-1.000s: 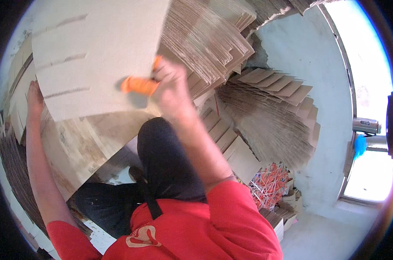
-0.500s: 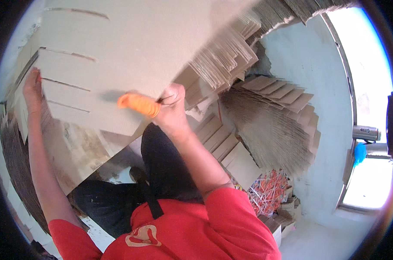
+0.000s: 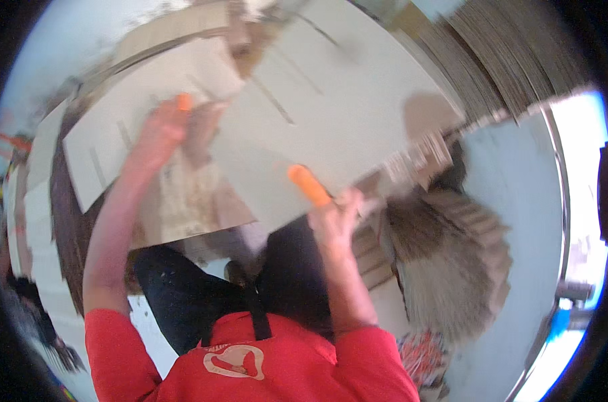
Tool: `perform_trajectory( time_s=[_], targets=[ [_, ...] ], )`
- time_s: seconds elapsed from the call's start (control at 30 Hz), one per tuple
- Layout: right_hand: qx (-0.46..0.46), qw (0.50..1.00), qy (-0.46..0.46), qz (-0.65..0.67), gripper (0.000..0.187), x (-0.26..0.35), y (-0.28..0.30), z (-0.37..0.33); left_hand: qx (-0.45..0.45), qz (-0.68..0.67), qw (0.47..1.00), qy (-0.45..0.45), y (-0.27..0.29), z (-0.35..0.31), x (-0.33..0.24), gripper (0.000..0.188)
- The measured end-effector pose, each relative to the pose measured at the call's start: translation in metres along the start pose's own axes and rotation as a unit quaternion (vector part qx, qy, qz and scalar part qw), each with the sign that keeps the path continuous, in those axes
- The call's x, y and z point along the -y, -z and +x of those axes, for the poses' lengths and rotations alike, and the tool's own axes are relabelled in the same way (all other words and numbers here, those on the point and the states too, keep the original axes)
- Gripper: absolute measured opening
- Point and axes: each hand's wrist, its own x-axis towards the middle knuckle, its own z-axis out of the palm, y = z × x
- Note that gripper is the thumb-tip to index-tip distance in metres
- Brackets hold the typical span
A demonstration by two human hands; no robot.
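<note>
A large pale cardboard sheet (image 3: 357,87) with several narrow slots is tilted in front of me. My right hand (image 3: 334,214) grips its near right edge, an orange finger cover (image 3: 309,185) on the thumb, which lies across the top face. To the left is a smaller slotted cardboard sheet (image 3: 109,127). My left hand (image 3: 162,134) is over this sheet near its right side, with orange on one fingertip (image 3: 184,102). Motion blurs the left fingers, so whether they press or grip the sheet is unclear.
A stained board (image 3: 183,208) lies under the sheets, above my knees. Stacks of grey-brown cardboard (image 3: 492,53) stand at the far right. A fanned pile of cardboard pieces (image 3: 451,268) is to my right, near a heap of red and white strips (image 3: 421,358).
My left hand has moved right and inward from the large sheet's left edge. My right hand and that sheet have shifted right, the sheet turning, and the smaller sheet now shows. The view has swung too.
</note>
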Motion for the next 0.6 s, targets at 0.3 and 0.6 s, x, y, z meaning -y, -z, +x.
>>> perform_trajectory(
  time_s=[0.3, 0.6],
  targets=[
    [0.005, 1.000, 0.029, 0.006, 0.011, 0.022, 0.001, -0.007, -0.010, 0.071, 0.995, -0.074, 0.040, 0.000, -0.053, 0.035],
    [0.045, 0.997, -0.022, 0.053, 0.009, 0.038, 0.000, -0.002, -0.051, 0.075, 0.990, -0.106, 0.056, -0.007, -0.051, 0.029]
  ],
)
